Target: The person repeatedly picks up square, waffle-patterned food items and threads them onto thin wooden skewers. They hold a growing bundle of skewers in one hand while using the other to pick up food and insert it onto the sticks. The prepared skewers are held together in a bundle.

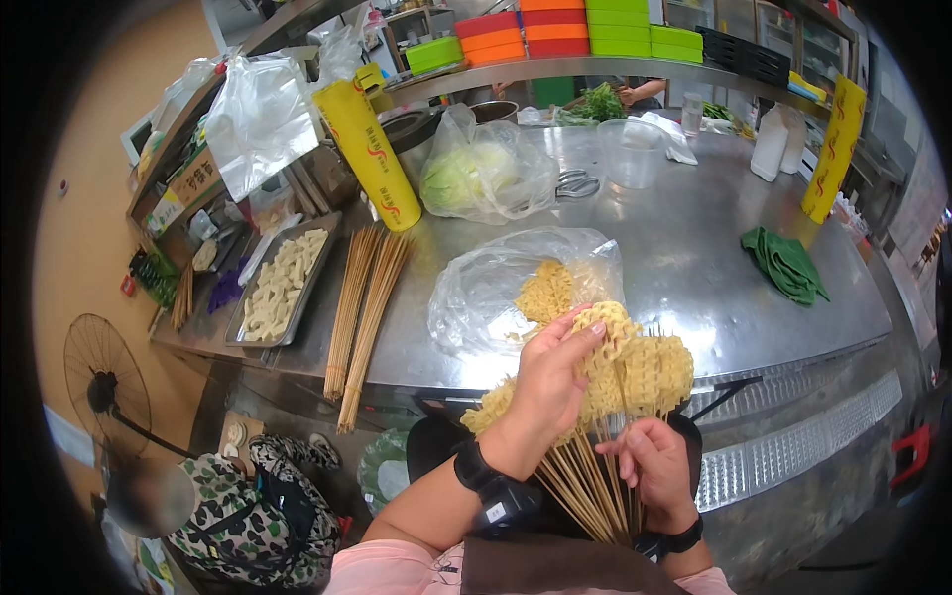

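Note:
My left hand (547, 372) pinches a pale yellow dried noodle cake (611, 335) between thumb and fingers, just past the table's front edge. Below it, my right hand (656, 455) grips a thin bamboo skewer (623, 390) that runs up to the cake's lower edge. How deep its tip sits is hidden. Several skewered noodle cakes (662, 372) are bunched behind and under my hands, their sticks (576, 476) fanning down toward my lap. On the table beyond lies an open clear plastic bag (476, 290) with loose noodle cakes (545, 288) in it.
Two bundles of bamboo skewers (364, 320) lie left of the bag, beside a metal tray (297, 316) of pale cut pieces. A bagged cabbage (476, 175), scissors (576, 184) and a plastic tub (631, 160) stand farther back. A green cloth (785, 264) lies right. A person (245, 506) sits lower left.

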The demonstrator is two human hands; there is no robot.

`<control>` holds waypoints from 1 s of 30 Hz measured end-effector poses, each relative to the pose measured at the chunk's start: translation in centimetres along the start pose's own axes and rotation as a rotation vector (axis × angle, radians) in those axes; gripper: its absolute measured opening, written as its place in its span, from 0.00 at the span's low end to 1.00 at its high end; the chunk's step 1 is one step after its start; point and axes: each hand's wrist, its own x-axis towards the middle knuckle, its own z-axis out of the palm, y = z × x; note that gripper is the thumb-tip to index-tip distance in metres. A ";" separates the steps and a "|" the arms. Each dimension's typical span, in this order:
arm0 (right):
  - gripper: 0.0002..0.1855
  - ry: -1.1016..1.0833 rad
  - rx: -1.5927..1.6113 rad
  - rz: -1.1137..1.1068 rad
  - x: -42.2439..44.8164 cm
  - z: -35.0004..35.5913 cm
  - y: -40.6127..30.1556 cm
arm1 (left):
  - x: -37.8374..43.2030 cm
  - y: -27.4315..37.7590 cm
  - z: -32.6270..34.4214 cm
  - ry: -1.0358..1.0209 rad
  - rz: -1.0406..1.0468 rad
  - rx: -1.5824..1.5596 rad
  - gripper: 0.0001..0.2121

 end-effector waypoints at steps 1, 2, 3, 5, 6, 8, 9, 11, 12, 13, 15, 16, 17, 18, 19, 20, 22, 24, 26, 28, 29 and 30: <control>0.10 0.002 -0.011 -0.004 0.0 0.1 -0.1 | 0.0 0.1 0.0 -0.015 -0.030 -0.011 0.16; 0.10 0.004 -0.023 -0.009 0.0 0.2 -0.1 | 0.1 0.1 -0.1 -0.017 -0.030 -0.016 0.15; 0.10 0.001 -0.023 -0.010 0.0 0.2 -0.1 | 0.2 0.0 -0.3 -0.019 -0.028 -0.020 0.13; 0.10 -0.001 -0.024 -0.012 0.0 0.2 -0.2 | 0.3 0.1 -0.5 -0.027 -0.034 -0.005 0.11; 0.10 -0.002 -0.024 -0.011 0.1 0.2 -0.1 | 0.4 0.1 -0.6 -0.031 -0.044 0.016 0.12; 0.10 -0.002 -0.022 -0.009 0.1 0.1 0.0 | 0.4 0.1 -0.7 -0.044 -0.026 0.056 0.12; 0.10 -0.004 -0.019 -0.012 0.1 0.1 0.0 | 0.5 0.0 -0.6 -0.053 0.002 0.076 0.11; 0.10 -0.007 -0.013 -0.018 0.2 0.2 0.1 | 0.5 0.1 -0.5 -0.065 0.043 0.108 0.11; 0.10 -0.007 -0.012 -0.019 0.2 0.2 0.1 | 0.4 0.2 -0.3 -0.067 0.055 0.121 0.11; 0.10 -0.007 -0.010 -0.019 0.2 0.2 0.1 | 0.4 0.3 -0.2 -0.069 0.068 0.134 0.11; 0.10 -0.005 -0.008 -0.016 0.2 0.3 0.0 | 0.5 0.1 -0.3 -0.052 0.078 0.140 0.11; 0.10 -0.003 -0.008 -0.014 0.2 0.3 0.0 | 0.5 0.0 -0.4 -0.045 0.084 0.143 0.12; 0.10 -0.001 -0.008 -0.011 0.2 0.3 0.0 | 0.5 0.0 -0.4 -0.037 0.087 0.145 0.12; 0.10 0.001 -0.009 -0.011 0.2 0.2 0.0 | 0.5 -0.1 -0.4 -0.030 0.088 0.147 0.12; 0.10 0.002 -0.010 -0.011 0.2 0.2 0.0 | 0.5 -0.1 -0.4 -0.023 0.089 0.149 0.12; 0.10 0.003 -0.011 -0.011 0.2 0.2 0.0 | 0.5 -0.2 -0.4 -0.029 0.101 0.139 0.12; 0.10 0.008 -0.006 -0.016 0.1 0.2 0.0 | 0.6 -0.5 -0.4 -0.039 0.123 0.120 0.11; 0.10 0.010 -0.003 -0.023 0.1 0.3 0.1 | 0.7 -0.7 -0.5 -0.030 0.148 0.136 0.11; 0.10 0.010 -0.002 -0.032 0.1 0.2 0.2 | 0.8 -0.9 -0.6 -0.033 0.170 0.156 0.11; 0.10 0.018 0.002 -0.013 0.2 0.2 0.2 | 0.8 -1.0 -0.7 -0.048 0.189 0.177 0.11; 0.10 0.022 0.004 -0.004 0.2 0.1 0.2 | 0.7 -0.9 -0.5 -0.033 0.199 0.223 0.11; 0.10 0.021 0.011 -0.005 0.2 0.1 0.2 | 0.4 -0.8 -0.3 -0.017 0.210 0.272 0.11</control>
